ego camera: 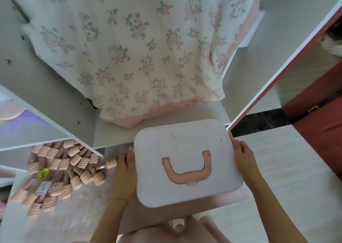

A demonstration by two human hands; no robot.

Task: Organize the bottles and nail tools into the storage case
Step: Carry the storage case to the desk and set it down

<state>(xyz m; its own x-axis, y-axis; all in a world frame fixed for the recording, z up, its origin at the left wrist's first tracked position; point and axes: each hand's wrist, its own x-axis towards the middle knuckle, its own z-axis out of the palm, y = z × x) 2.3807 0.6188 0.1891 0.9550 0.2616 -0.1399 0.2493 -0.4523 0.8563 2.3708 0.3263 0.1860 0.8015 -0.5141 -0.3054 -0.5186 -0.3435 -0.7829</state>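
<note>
A white storage case (185, 146) with a pink handle (187, 169) on its closed lid is held in front of me. My left hand (123, 170) grips its left side and my right hand (242, 153) grips its right side, fingers curled over the edges. To the left, on a pale furry mat, lies a heap of several nail bottles (61, 170) with ribbed peach caps. One bottle (109, 164) lies apart, close to my left hand. A small yellow item (43, 173) and a small white item (44, 187) sit among the bottles.
A floral bedspread (133, 48) with a pink frill hangs over a bed beyond the case. White shelf panels (46, 102) stand at the left and a white board with a red edge (277, 66) runs at the right. Pale tiled floor (288, 168) lies to the right.
</note>
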